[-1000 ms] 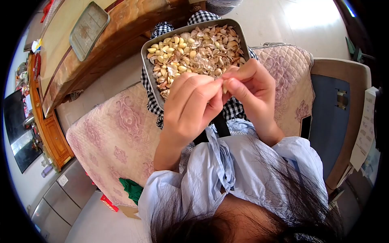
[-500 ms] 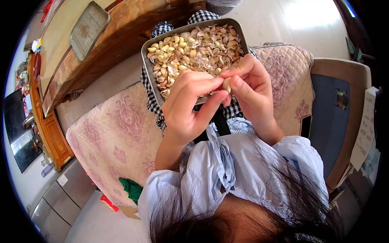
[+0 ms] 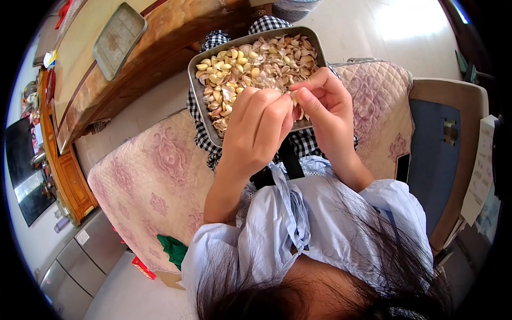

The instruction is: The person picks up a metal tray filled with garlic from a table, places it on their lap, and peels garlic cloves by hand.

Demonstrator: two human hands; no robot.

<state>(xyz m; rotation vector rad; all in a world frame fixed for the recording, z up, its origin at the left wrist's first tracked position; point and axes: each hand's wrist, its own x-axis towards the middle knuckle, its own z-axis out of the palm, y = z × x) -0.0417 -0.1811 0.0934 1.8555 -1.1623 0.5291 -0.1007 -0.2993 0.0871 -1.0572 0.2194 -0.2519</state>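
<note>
A metal tray (image 3: 193, 88) rests on my lap, holding peeled garlic cloves (image 3: 223, 65) on its left and unpeeled cloves with loose skins (image 3: 288, 56) across the rest. Above its near edge both hands meet. My left hand (image 3: 256, 128) is closed, fingers curled and back turned up, its fingertips partly hidden against a garlic clove (image 3: 294, 98). From the other side, the thumb and index finger of my right hand (image 3: 329, 109) pinch the same clove, which is small and mostly covered by fingers.
A second tray (image 3: 118, 40) lies on the wooden table (image 3: 154, 32) at upper left. Quilted padding (image 3: 154, 160) covers the seat on both sides of me. A dark phone (image 3: 402, 166) lies at right, near the chair (image 3: 450, 88). Green cloth (image 3: 172, 249) lies at lower left.
My left hand has rolled inward, its fingers more curled and its thumb now hidden. The clove is more covered than before. My right hand has shifted slightly left.
</note>
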